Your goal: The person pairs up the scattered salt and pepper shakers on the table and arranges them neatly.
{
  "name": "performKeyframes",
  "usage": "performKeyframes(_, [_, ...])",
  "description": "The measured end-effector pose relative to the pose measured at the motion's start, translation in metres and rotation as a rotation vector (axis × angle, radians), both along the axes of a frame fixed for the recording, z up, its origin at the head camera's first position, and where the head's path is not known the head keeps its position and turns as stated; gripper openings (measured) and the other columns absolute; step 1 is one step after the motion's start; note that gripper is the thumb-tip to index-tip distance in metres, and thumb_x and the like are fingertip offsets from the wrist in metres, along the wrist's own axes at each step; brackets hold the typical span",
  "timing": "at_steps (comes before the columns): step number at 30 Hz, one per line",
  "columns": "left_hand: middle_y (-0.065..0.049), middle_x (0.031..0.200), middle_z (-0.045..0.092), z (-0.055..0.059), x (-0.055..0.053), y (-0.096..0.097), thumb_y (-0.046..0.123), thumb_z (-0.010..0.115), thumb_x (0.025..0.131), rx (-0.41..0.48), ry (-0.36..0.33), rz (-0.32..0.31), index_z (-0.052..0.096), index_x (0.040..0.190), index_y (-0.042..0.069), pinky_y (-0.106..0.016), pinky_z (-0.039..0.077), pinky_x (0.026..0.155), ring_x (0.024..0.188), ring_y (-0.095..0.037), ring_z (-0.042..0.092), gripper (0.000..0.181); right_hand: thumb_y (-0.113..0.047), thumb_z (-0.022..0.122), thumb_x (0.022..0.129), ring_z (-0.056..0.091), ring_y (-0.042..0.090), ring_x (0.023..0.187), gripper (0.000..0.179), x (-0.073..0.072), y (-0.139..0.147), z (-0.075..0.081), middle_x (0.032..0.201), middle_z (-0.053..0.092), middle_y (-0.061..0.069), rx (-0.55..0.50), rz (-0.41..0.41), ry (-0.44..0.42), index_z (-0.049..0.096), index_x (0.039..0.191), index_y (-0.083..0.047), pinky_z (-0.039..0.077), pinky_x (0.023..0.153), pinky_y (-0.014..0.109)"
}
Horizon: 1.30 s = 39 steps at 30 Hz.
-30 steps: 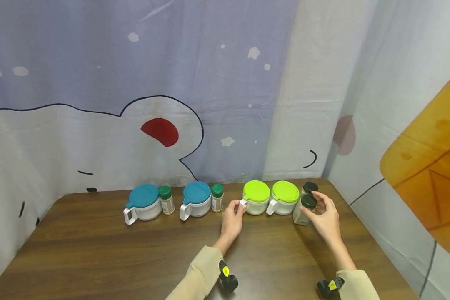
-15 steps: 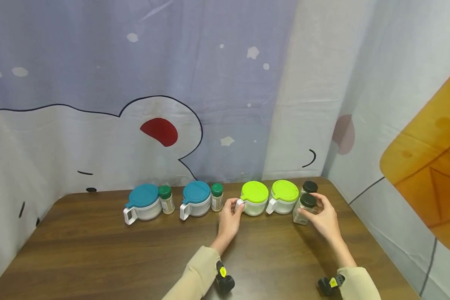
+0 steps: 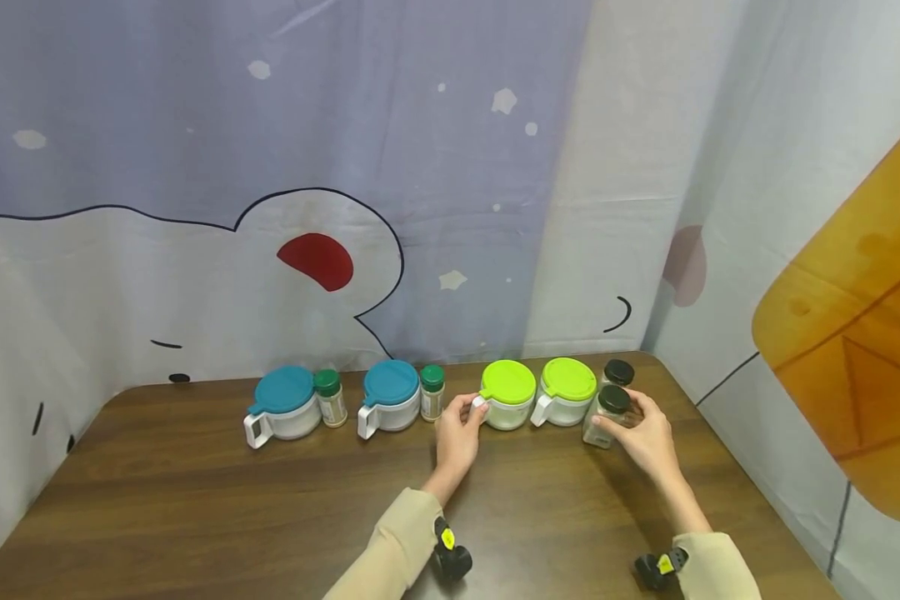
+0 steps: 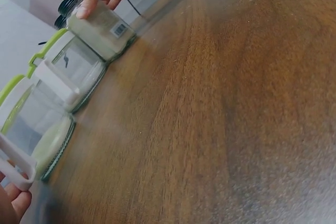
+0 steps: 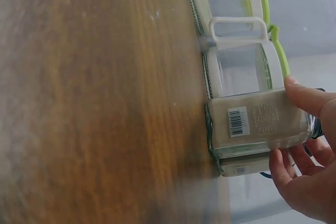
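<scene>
In the head view, my left hand (image 3: 457, 437) grips the white handle of a glass seasoning jar with a lime-green lid (image 3: 507, 382). My right hand (image 3: 647, 437) holds a square glass spice jar with a black lid (image 3: 600, 429), thumb on one side and fingers on the other. The right wrist view shows pale powder and a barcode label on this spice jar (image 5: 257, 121), which stands upright on the table. A second lime-lidded jar (image 3: 567, 381) sits between the two held jars. Behind the held spice jar, another black-lidded one (image 3: 618, 372) is partly hidden.
To the left along the back of the brown table (image 3: 270, 517) stand two blue-lidded jars with handles (image 3: 285, 390) and two green-capped spice bottles (image 3: 332, 400). A printed curtain (image 3: 450, 167) hangs right behind the table's back edge.
The lime-lidded jar in my left hand has shifted slightly left, widening the gap to its neighbour. My right hand keeps hold of the spice jar almost in place.
</scene>
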<state>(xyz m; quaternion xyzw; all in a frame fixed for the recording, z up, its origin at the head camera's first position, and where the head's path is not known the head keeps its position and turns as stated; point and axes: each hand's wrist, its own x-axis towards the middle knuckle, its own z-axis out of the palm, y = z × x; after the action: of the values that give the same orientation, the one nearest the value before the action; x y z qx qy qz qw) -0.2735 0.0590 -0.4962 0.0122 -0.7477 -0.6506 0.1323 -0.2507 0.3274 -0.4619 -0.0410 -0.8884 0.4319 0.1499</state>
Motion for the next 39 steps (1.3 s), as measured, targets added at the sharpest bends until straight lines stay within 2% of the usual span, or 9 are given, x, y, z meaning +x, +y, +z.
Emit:
performKeyframes(5, [-0.016,0.102,0.072,0.001,0.001,0.000,0.012,0.067,0.089,-0.008,-0.010,0.013,0.068,0.104,0.001,-0.035,0.057,0.080,0.091,-0.024,0.069,0.019,-0.022,0.080,0.078,0.064,0.039,0.107,0.062,-0.002,-0.001,0.002,0.121,0.063,0.026,0.011,-0.016,-0.024,0.051,0.128,0.001,0.046,0.077,0.011])
performKeyframes(11, [-0.013,0.100,0.073,0.000,0.002,-0.001,0.015,0.069,0.088,-0.028,-0.015,0.037,0.069,0.102,0.004,-0.035,0.057,0.079,0.090,-0.022,0.070,0.018,-0.016,0.082,0.076,0.060,0.037,0.116,0.061,-0.005,-0.005,0.000,0.124,0.061,0.027,-0.061,-0.046,-0.025,0.052,0.125,0.004,0.038,0.075,-0.002])
performKeyframes(15, [-0.013,0.099,0.073,0.001,0.004,-0.002,0.015,0.070,0.088,-0.034,-0.006,0.048,0.069,0.101,0.004,-0.035,0.058,0.078,0.088,-0.022,0.070,0.018,-0.014,0.082,0.074,0.059,0.037,0.117,0.060,-0.006,-0.007,-0.002,0.124,0.060,0.028,-0.090,-0.054,-0.010,0.052,0.123,0.005,0.038,0.075,-0.004])
performKeyframes(19, [-0.013,0.096,0.073,0.002,0.007,-0.003,0.015,0.070,0.087,-0.039,-0.006,0.050,0.070,0.101,0.004,-0.034,0.058,0.076,0.085,-0.021,0.070,0.018,-0.013,0.083,0.074,0.059,0.038,0.116,0.060,-0.005,-0.007,-0.004,0.123,0.061,0.028,-0.067,-0.057,0.002,0.052,0.122,0.005,0.046,0.079,0.002])
performKeyframes(22, [-0.012,0.095,0.074,0.003,0.010,-0.003,0.015,0.071,0.086,-0.045,-0.005,0.054,0.070,0.100,0.004,-0.033,0.058,0.074,0.084,-0.021,0.070,0.017,-0.014,0.083,0.074,0.060,0.039,0.116,0.061,-0.004,-0.005,-0.004,0.122,0.061,0.029,-0.044,-0.057,0.007,0.051,0.122,0.005,0.053,0.085,0.016])
performKeyframes(23, [-0.012,0.094,0.074,0.003,0.010,-0.003,0.015,0.071,0.086,-0.050,-0.005,0.056,0.070,0.100,0.004,-0.033,0.058,0.074,0.084,-0.021,0.071,0.017,-0.015,0.083,0.074,0.060,0.039,0.116,0.061,-0.004,-0.005,-0.004,0.122,0.061,0.029,-0.040,-0.059,0.005,0.051,0.122,0.005,0.053,0.085,0.016])
performKeyframes(25, [-0.012,0.094,0.074,0.003,0.011,-0.004,0.016,0.071,0.086,-0.054,-0.005,0.058,0.071,0.100,0.005,-0.033,0.058,0.074,0.083,-0.020,0.071,0.018,-0.017,0.083,0.074,0.060,0.038,0.115,0.061,-0.003,-0.005,-0.004,0.122,0.061,0.028,-0.025,-0.063,0.005,0.052,0.122,0.005,0.054,0.089,0.029])
performKeyframes(27, [-0.012,0.094,0.074,0.002,0.011,-0.004,0.016,0.072,0.086,-0.062,0.000,0.058,0.070,0.099,0.005,-0.032,0.058,0.074,0.083,-0.021,0.071,0.018,-0.018,0.083,0.074,0.060,0.039,0.115,0.062,-0.003,-0.005,-0.004,0.122,0.062,0.028,-0.018,-0.067,0.004,0.052,0.122,0.005,0.053,0.091,0.036])
performKeyframes(39, [-0.014,0.091,0.073,0.001,0.015,-0.004,0.013,0.071,0.085,-0.091,0.017,0.086,0.070,0.097,0.002,-0.030,0.057,0.070,0.081,-0.023,0.071,0.016,-0.018,0.086,0.070,0.064,0.037,0.110,0.062,-0.004,-0.007,-0.006,0.117,0.065,0.026,-0.003,-0.100,0.020,0.055,0.119,0.003,0.056,0.085,0.030])
